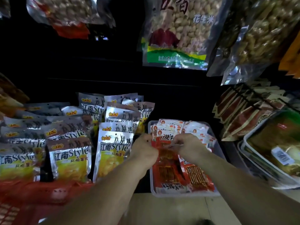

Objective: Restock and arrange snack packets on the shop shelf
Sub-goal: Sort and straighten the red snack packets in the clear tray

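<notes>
Dim shelf: left hand and right hand are pinching one red packet over the tray.
A slipping pinch is risking the packet landing askew inside the tray.

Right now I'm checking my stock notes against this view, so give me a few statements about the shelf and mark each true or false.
1. The left hand and the right hand both hold a red packet over the clear tray. True.
2. The silver packets stand to the right of the tray. False: they stand to its left.
3. A bag of peanuts hangs above the tray. True.
4. The red basket sits at the far right. False: it is at the lower left, in front of the silver packets.
</notes>
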`<action>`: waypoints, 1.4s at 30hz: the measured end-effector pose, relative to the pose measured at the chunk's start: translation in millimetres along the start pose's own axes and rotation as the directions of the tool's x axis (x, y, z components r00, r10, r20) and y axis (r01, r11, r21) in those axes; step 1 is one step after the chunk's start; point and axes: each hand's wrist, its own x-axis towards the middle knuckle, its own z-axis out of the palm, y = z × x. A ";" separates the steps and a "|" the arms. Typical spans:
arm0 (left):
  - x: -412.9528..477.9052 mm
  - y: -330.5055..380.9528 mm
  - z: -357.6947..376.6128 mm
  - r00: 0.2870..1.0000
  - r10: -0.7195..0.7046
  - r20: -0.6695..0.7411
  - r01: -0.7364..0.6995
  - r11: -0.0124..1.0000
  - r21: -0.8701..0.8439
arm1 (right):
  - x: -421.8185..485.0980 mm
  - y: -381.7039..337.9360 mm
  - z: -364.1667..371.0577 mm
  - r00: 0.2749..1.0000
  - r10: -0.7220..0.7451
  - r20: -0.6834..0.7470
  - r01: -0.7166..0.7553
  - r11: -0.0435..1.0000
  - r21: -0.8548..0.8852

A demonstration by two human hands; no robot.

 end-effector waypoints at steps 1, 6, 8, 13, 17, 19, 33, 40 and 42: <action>7.0 -7.1 4.4 1.000 -0.003 -0.013 0.003 1.000 -0.003 | 4.6 2.0 8.3 0.997 0.029 0.076 -0.026 0.999 -0.041; 11.5 -28.5 10.8 1.000 0.020 -0.006 -0.020 1.000 -0.012 | 10.5 2.6 13.9 0.674 0.178 0.716 -0.165 0.982 -0.089; 11.2 -35.7 11.2 0.997 0.058 -0.046 -0.057 0.998 0.021 | 13.2 6.4 7.7 0.676 0.100 0.730 -0.243 0.965 0.094; 16.6 -43.8 17.2 0.985 0.123 -0.120 -0.122 0.992 0.017 | 40.5 24.4 29.7 0.990 0.088 -0.109 -0.069 0.983 0.168; 17.5 -49.7 19.4 0.978 0.151 -0.143 -0.150 0.989 0.012 | 54.4 23.1 47.8 0.993 0.106 -0.047 -0.111 0.984 -0.136; 17.3 -50.6 19.2 0.976 0.160 -0.150 -0.160 0.987 0.011 | 56.9 24.4 49.1 0.985 0.094 -0.145 -0.120 0.976 -0.183; 1.5 -32.0 13.1 0.944 0.263 -0.201 -0.277 0.960 -0.043 | 41.3 14.6 -20.3 0.959 -0.217 -0.185 0.263 0.924 0.277; -11.2 -2.6 10.5 0.953 0.301 -0.038 -0.303 0.931 -0.204 | 10.5 -16.1 -43.3 0.982 -0.190 0.011 0.145 0.782 0.606; -13.1 2.8 13.0 0.960 0.254 -0.114 -0.276 0.928 -0.249 | 8.6 -12.6 -38.4 0.988 -0.127 -0.086 0.152 0.755 0.638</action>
